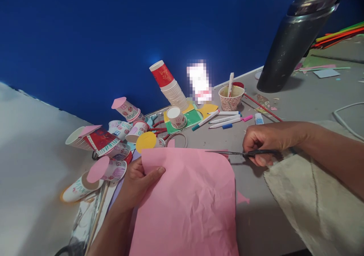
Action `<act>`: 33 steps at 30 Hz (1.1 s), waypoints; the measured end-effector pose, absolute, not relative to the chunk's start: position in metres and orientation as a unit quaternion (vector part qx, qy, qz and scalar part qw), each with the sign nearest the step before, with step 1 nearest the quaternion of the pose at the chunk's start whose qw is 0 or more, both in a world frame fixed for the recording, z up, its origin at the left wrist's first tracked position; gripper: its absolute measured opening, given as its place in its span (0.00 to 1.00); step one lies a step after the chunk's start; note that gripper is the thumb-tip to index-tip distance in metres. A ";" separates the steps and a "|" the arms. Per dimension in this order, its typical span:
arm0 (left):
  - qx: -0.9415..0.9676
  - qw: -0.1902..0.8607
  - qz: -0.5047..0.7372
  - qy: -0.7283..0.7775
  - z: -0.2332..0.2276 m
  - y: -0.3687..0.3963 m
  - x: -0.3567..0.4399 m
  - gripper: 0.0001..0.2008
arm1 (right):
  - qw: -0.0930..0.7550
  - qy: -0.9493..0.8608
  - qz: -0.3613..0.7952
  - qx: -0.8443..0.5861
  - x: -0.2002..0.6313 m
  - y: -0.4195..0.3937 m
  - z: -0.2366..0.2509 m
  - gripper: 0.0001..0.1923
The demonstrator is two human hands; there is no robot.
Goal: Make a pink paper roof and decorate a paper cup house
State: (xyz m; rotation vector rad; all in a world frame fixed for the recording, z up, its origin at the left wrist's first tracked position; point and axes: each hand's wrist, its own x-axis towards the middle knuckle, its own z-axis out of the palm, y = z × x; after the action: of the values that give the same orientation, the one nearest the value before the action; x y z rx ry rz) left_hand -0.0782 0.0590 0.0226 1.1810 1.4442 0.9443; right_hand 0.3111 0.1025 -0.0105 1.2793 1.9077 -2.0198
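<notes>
Two bare hands work a pink paper sheet [187, 203] lying on the grey table [287, 108]. At nine o'clock of the sheet, the left hand [136, 182] pinches its edge, thumb on top, steadying it. At two o'clock, the right hand [265, 142] grips black scissors [241, 153], blades nearly closed at the sheet's top corner. Decorated paper cups [113, 142] lie beyond, at eleven o'clock.

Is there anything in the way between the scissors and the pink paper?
Nothing visible. The scissors in the right hand already reach the top edge of the pink paper, which the left hand holds.
</notes>
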 end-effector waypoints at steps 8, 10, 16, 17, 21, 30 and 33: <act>0.503 0.498 0.380 0.596 0.018 0.060 -0.080 0.25 | 0.040 0.632 -0.657 0.409 0.314 0.103 -0.014 0.30; 0.502 0.504 0.380 0.592 0.017 0.061 -0.081 0.25 | 0.042 0.636 -0.654 0.407 0.314 0.104 -0.015 0.29; 0.512 0.524 0.363 0.576 0.016 0.065 -0.086 0.25 | 0.041 0.645 -0.650 0.400 0.315 0.104 -0.015 0.29; 0.512 0.525 0.361 0.576 0.016 0.066 -0.087 0.25 | 0.042 0.645 -0.648 0.403 0.315 0.104 -0.014 0.29; 0.517 0.518 0.351 0.584 0.014 0.066 -0.089 0.25 | 0.050 0.638 -0.647 0.415 0.313 0.104 -0.012 0.31; 0.544 0.582 0.287 0.532 0.013 0.078 -0.098 0.33 | 0.032 0.629 -0.650 0.425 0.314 0.101 -0.005 0.30; 0.548 0.625 0.253 0.495 0.022 0.076 -0.100 0.37 | 0.015 0.636 -0.640 0.431 0.315 0.100 -0.002 0.30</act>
State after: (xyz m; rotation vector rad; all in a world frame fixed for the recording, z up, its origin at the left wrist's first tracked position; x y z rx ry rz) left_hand -0.1002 0.0760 0.0224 1.2565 1.1360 0.5796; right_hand 0.3148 0.1000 -0.0019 1.3417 1.9787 -1.9923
